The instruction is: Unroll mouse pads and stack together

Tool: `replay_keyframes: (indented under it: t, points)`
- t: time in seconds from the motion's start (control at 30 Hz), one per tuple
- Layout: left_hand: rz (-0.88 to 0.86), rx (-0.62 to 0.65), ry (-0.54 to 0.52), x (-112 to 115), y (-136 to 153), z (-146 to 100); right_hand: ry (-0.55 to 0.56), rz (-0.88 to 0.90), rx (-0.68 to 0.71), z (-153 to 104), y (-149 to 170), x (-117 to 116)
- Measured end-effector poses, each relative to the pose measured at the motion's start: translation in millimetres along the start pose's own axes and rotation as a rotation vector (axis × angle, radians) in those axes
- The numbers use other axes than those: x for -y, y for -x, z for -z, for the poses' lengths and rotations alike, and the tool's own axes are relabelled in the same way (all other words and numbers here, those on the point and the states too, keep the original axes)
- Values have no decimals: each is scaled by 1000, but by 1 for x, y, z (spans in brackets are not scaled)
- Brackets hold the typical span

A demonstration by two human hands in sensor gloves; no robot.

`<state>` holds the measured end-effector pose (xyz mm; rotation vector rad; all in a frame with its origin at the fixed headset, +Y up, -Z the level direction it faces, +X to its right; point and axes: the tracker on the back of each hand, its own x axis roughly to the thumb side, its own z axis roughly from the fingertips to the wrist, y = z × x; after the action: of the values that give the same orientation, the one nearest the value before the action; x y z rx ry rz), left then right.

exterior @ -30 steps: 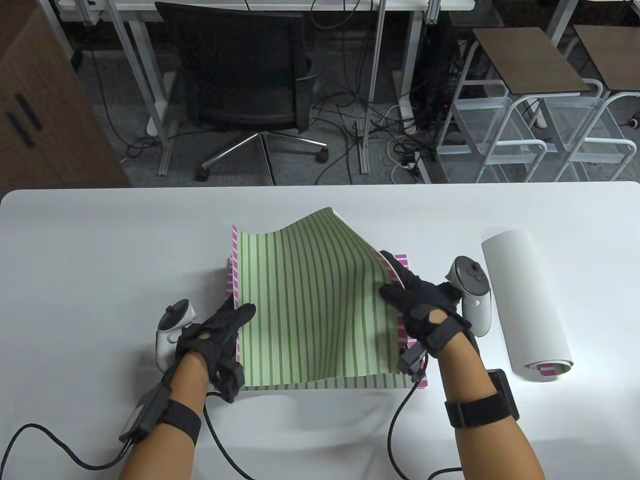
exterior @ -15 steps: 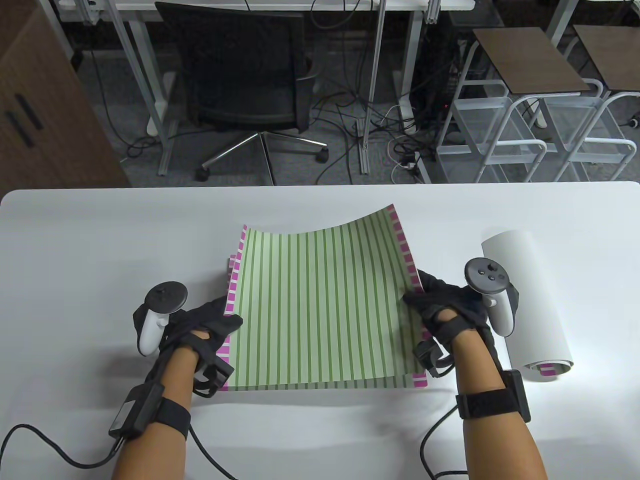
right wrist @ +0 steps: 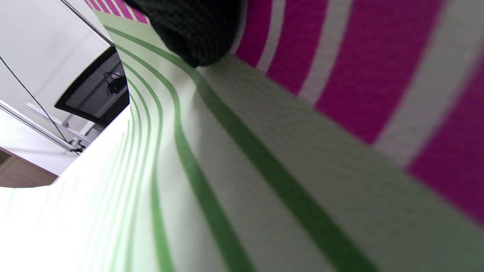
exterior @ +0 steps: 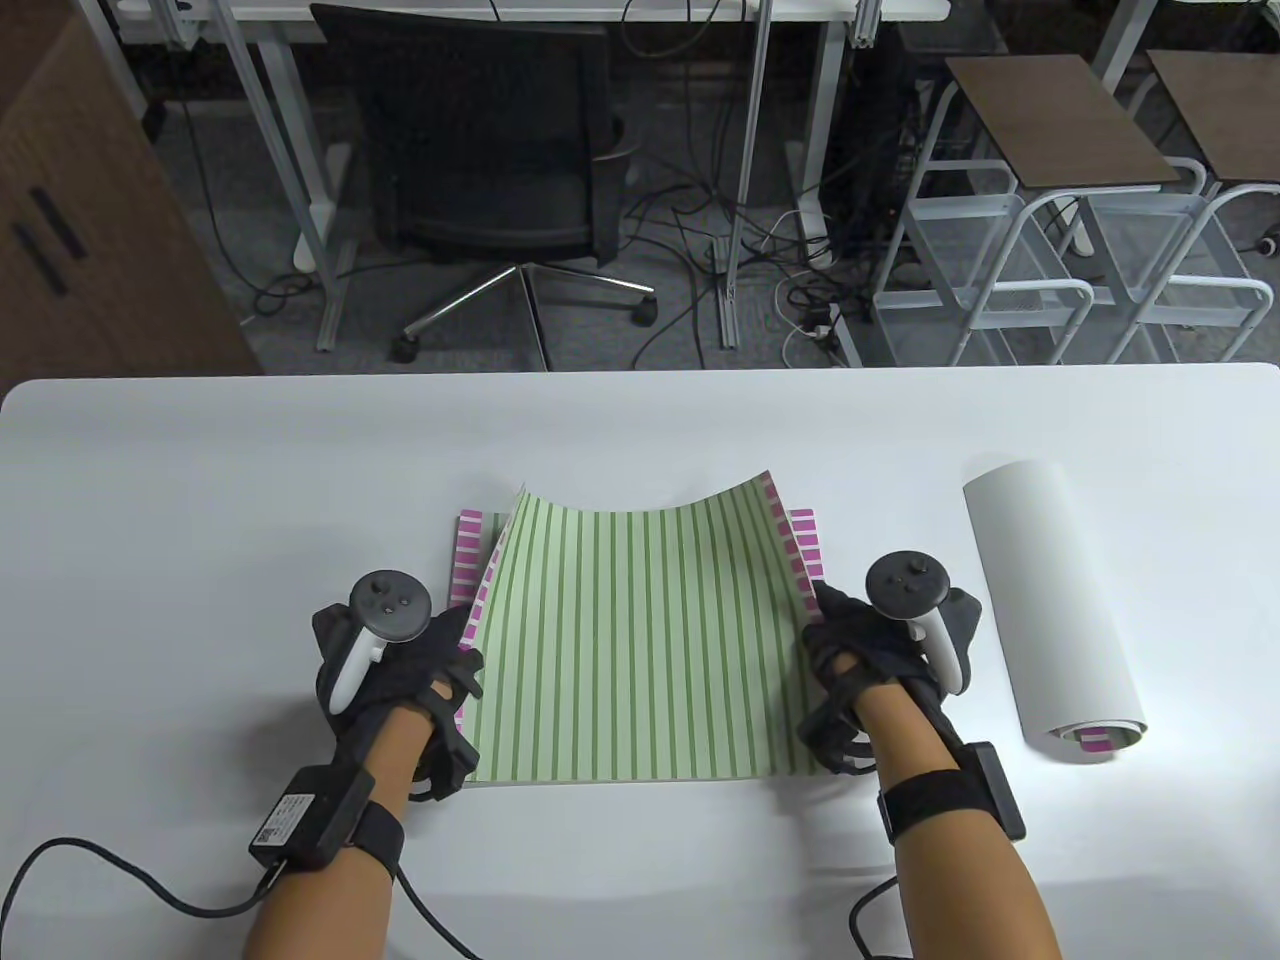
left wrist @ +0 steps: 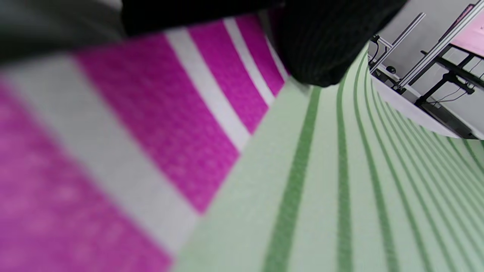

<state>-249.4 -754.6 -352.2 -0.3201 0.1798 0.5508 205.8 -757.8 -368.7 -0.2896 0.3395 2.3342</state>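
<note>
A green-striped mouse pad with magenta side bands (exterior: 640, 640) is held over a flat stack of like pads (exterior: 467, 550) at the table's middle. Its far edge curls upward. My left hand (exterior: 455, 660) grips its left edge and my right hand (exterior: 825, 640) grips its right edge. In the left wrist view a gloved fingertip (left wrist: 321, 49) presses on the pad (left wrist: 340, 189). In the right wrist view a fingertip (right wrist: 193, 34) presses on the pad (right wrist: 245, 170). A rolled pad (exterior: 1050, 610), white outside, lies at the right.
The white table (exterior: 200, 520) runs wide to both sides. Glove cables (exterior: 120, 880) trail off the front edge. An office chair (exterior: 490, 160) and metal stools (exterior: 1060, 200) stand on the floor beyond the far edge.
Both hands have drawn the pad toward me and lowered it onto the stack. They slid nearer the front corners, and the pad's raised far edge has dropped.
</note>
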Motion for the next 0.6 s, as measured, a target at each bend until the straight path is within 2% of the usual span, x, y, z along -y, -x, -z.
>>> replay_keyframes:
  t: [0.6]
  points:
    - [67,-4,-40,4,-2,0,54,-53,11,1,2,-4]
